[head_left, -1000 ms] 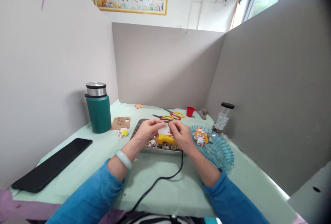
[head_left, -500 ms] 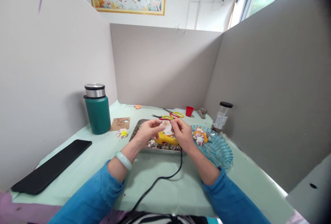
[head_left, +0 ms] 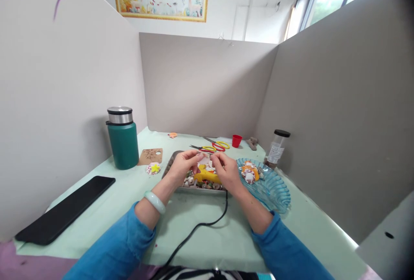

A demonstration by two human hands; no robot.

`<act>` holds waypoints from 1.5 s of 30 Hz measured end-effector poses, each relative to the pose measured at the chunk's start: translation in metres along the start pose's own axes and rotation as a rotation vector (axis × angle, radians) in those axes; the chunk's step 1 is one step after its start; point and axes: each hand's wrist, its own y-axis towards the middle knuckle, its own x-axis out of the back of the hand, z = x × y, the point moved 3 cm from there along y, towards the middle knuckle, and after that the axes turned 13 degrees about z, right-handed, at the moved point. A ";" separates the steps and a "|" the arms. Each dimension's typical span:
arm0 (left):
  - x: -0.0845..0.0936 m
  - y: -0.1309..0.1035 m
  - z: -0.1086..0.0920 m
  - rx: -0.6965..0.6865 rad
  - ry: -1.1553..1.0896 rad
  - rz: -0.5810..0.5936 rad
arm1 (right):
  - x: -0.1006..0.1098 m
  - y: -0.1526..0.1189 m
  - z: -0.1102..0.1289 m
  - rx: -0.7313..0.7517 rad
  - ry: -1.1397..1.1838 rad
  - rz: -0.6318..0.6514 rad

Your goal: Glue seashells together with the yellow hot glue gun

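Treat the pale green tablecloth as a steady base, with both forearms low over its near side. Work directly above the metal tray of mixed shells, to catch anything dropped. Leave the ribbed blue plate, just to the right, undisturbed by the right sleeve. See the left hand and right hand facing each other, each pinched thumb to forefinger; cannot tell the exact contact of every pad. Mind the yellow glue gun, lying across the tray just below the fingers: better to assume a hot nozzle and hold the knuckles clear. Avoid snagging its apparent lead, the black cord. Finally, handle the whitish piece, probably shell, gripped by its edges between both sets of fingertips, over the tray: press lightly and evenly to avoid cracking or slipping.
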 end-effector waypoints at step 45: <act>-0.006 -0.002 0.001 0.063 -0.026 -0.011 | -0.002 -0.002 0.003 0.104 -0.164 0.000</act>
